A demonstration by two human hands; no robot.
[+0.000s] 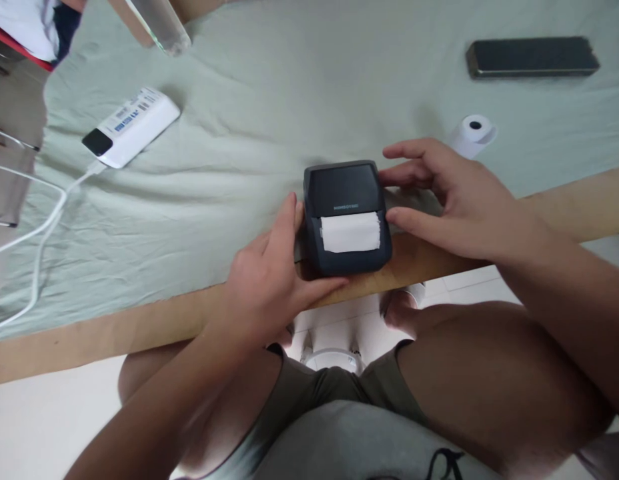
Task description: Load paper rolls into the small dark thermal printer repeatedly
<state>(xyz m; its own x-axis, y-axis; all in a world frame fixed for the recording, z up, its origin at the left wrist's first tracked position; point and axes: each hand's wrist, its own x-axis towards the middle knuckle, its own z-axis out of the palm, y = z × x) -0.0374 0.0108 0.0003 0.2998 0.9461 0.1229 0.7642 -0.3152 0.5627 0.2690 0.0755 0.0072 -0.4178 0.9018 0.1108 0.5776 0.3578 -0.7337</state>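
Note:
A small black portable printer (345, 183) rests at the table's front edge, its lid closed. From its slot a short piece of white paper (350, 232) sticks out and lies over the front. My left hand (269, 280) grips the printer's left side, fingers along the edge and thumb by the near corner. Beside the right edge is my right hand (454, 193), its fingers spread; the thumb tip and a fingertip touch the printer's side while the index finger is lifted off. A white paper roll (473, 133) stands just behind my right hand, partly hidden by it.
A pale green cloth (269, 87) covers the table, with a wooden edge (139, 333) along the front. At left lies a white power bank (139, 127) with a white cable (54, 210). A dark oblong case (532, 57) is at back right, a clear container (164, 27) at back left.

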